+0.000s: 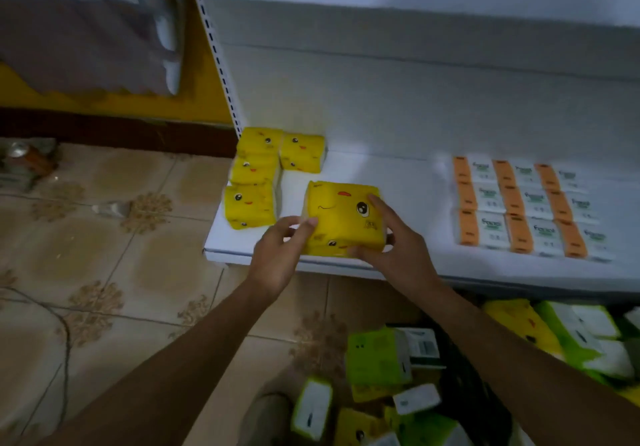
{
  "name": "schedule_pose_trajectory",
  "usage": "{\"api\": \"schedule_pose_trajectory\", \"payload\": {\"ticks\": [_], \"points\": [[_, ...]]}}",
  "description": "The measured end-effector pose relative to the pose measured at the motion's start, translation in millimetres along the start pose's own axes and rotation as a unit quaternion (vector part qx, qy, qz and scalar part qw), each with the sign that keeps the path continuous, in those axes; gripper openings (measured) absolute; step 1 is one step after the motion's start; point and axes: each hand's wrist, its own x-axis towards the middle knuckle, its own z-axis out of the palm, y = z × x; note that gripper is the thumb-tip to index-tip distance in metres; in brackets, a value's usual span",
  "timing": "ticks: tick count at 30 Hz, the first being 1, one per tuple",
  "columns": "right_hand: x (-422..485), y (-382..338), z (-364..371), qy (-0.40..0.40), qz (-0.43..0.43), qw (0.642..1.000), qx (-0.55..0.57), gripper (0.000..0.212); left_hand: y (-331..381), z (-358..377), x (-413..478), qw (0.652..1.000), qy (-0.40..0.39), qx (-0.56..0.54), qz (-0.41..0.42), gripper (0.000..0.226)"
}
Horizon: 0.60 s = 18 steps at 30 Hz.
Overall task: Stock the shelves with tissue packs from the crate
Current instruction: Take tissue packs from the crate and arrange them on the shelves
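Both hands are clasped on one yellow tissue pack (341,217) at the centre of the frame. The left hand (277,255) pinches its left side with the fingertips. The right hand (394,248) curls round its near right corner, with one finger laid on top. The pack rests on the white shelf (408,182), close to the front lip and turned askew to the packs already placed.

The main risk appears to be that front lip. If the hands let go with the pack this near the edge, it could tip off onto the tiled floor (104,237) or back toward the crate (464,383). The wrapper looks soft and slick, so a pinch on one side may slip or dent the pack rather than steer it. Sliding it left too hard would probably shove the neighbouring yellow packs (249,204) out of line, and leaving it skewed would waste room in the row.

Counted, there are two hands and one pack held. Four yellow packs stand at the left end of the shelf, well apart from the held one on its upper side and near it on the left. Nine orange-and-white packs (519,203) lie at the right of the frame, three rows of three. In the crate at the lower right lie green packs (377,359), yellow ones and white-faced ones. They are heaped and partly hidden, so no exact count can be made.
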Motion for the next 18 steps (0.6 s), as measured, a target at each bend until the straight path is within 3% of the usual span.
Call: {"api": "schedule_pose_trajectory", "payload": {"ticks": [12,18], "points": [[150,103,136,0.046,0.03,0.998,-0.039,0.084,-143,-52,142,0.999,0.024,-0.001,0.039,0.032],[184,123,166,0.073,0.058,0.992,-0.085,0.082,-169,-58,175,0.997,0.011,0.014,0.072,0.033]]}}
